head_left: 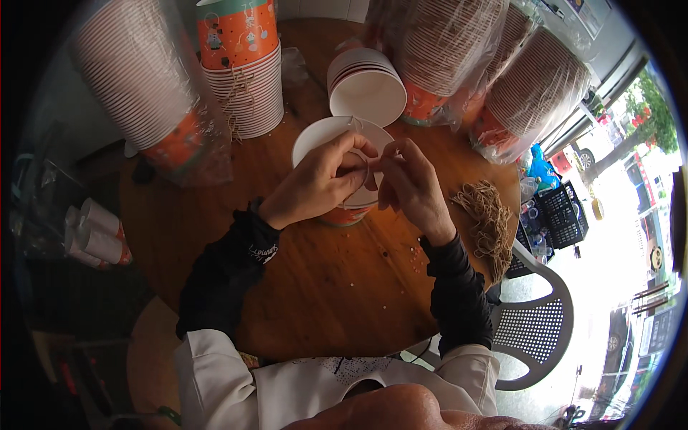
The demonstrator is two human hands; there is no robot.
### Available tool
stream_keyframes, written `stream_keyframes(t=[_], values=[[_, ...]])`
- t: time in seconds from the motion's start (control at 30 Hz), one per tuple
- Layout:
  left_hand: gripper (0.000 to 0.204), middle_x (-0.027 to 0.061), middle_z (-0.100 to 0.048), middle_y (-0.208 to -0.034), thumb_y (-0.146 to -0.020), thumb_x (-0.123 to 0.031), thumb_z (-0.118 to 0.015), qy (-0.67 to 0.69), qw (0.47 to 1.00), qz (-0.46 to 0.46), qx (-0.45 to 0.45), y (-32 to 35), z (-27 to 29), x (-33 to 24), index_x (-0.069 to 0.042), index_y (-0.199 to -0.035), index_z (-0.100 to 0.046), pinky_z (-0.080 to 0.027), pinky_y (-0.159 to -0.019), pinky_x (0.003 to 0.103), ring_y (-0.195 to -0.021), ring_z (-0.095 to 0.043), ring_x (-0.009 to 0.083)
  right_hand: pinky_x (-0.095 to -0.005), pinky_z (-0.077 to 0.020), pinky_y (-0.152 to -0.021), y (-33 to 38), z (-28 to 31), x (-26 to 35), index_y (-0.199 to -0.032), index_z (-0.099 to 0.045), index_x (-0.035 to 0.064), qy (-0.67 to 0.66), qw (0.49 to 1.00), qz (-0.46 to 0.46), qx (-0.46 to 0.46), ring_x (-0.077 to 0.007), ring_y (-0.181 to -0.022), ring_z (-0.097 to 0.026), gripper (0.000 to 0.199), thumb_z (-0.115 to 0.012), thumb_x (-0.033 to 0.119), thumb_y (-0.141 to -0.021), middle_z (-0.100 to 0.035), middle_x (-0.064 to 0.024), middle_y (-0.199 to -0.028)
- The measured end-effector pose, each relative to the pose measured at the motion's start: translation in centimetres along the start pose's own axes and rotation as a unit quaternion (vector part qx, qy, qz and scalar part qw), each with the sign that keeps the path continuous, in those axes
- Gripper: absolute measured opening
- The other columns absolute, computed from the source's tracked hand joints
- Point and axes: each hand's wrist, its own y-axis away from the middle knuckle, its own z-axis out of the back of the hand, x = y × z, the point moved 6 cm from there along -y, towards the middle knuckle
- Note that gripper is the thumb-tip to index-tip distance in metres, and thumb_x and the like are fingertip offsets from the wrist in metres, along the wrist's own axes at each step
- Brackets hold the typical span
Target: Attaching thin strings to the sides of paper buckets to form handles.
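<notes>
In front of me on the round wooden table stands a white paper bucket (313,137) with an orange printed outside. Over its opening my left hand (315,180) has its thumb and fingers closed on a thin strand of twine (368,172). Facing it, my right hand (418,192) is also closed, its fingertips pinched at the strand near the bucket's right rim. The fingers partly hide the strand, so its full path cannot be made out. A loose heap of tan twine (481,222) lies by the table's right edge.
Nested white buckets (369,97) lie tipped behind the one I work over. Tall bucket stacks, some in clear plastic (136,79), line the table's far side. A grey chair (534,326) and black crates (562,215) stand at the right. Small crumbs dot the wooden table (315,301).
</notes>
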Motion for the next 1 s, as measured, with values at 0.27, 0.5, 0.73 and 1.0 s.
stream_keyframes(t=[0.27,0.5,0.73,1.0], values=[[0.014,0.0131,-0.070,-0.088,-0.091,-0.003,-0.061,-0.226,0.967,-0.031,-0.111,0.7,1.8,-1.3,0.000,-0.103,-0.055,-0.051,-0.072,0.029,-0.078,-0.068,0.0168,-0.0211,-0.0476,-0.064,-0.7,-0.1,0.1,-0.098,-0.059,-0.0001,0.091,0.980,0.162,-0.071,-0.0053,-0.073,-0.057,0.006,-0.059,0.001,-0.092,-0.063,-0.0034,-0.091],[0.008,0.0190,-0.065,-0.082,-0.087,-0.008,-0.063,-0.333,0.923,-0.075,-0.175,1.1,2.5,-2.6,-0.001,-0.087,-0.060,-0.051,-0.063,0.038,-0.075,-0.066,0.0358,-0.0198,-0.0454,-0.064,-1.6,-0.5,-1.1,-0.097,-0.062,0.0009,0.041,0.989,0.131,-0.061,-0.0023,-0.075,-0.055,0.008,-0.062,0.000,-0.089,-0.064,0.0003,-0.092],[0.015,0.0051,-0.066,-0.077,-0.093,-0.014,-0.061,-0.174,0.974,0.047,-0.137,0.3,3.9,-0.1,0.001,-0.091,-0.064,-0.048,-0.064,0.027,-0.068,-0.060,0.0119,-0.0226,-0.0475,-0.061,-1.5,-0.7,-1.2,-0.095,-0.064,0.0019,0.095,0.971,0.207,-0.077,-0.0082,-0.075,-0.060,0.009,-0.064,-0.002,-0.086,-0.064,-0.0021,-0.089],[0.018,0.0000,-0.064,-0.082,-0.096,-0.013,-0.060,0.048,0.989,0.084,-0.115,-0.1,2.6,0.6,0.002,-0.103,-0.068,-0.047,-0.068,0.021,-0.074,-0.055,0.0044,-0.0277,-0.0530,-0.062,-0.3,-1.4,1.1,-0.101,-0.068,0.0048,0.249,0.910,0.319,-0.087,-0.0159,-0.079,-0.064,0.020,-0.068,-0.003,-0.083,-0.064,-0.0066,-0.096]])
